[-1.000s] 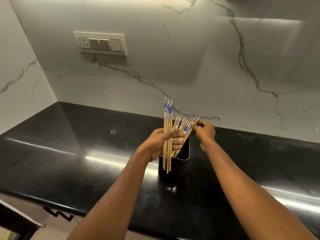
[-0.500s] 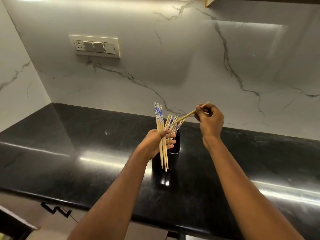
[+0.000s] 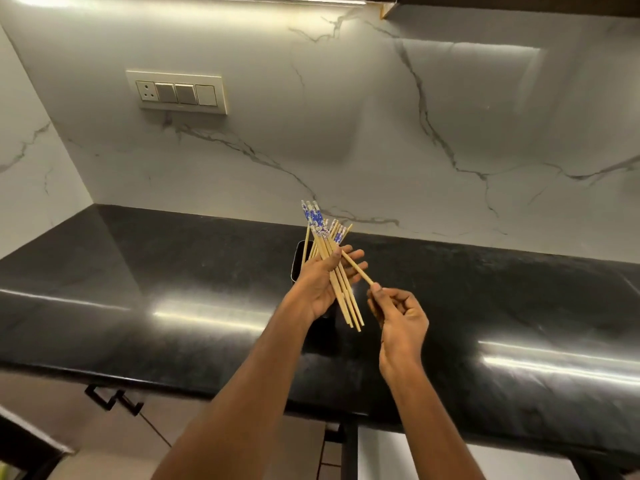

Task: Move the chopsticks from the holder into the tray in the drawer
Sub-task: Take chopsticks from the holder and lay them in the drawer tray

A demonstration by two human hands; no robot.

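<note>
Chopsticks [image 3: 346, 303] pinned by left hand [image 3: 320, 285] thumb, fingers straight; right hand [image 3: 401, 320] pinches one.

a single wide-angle camera, worn on the person's head, looks forward and down across the black table [image 3: 173, 271] toward the marble wall [image 3: 381, 133] and its corner at left. both forearms enter from the bottom edge; the left hand [image 3: 322, 282] and right hand [image 3: 401, 323], with the chopsticks [image 3: 348, 306], sit close to the lens near mid-frame. the wide view bows the table's near edge and takes in the switch plate [image 3: 178, 92] upper left and a cabinet handle [image 3: 114, 400] below.
</note>
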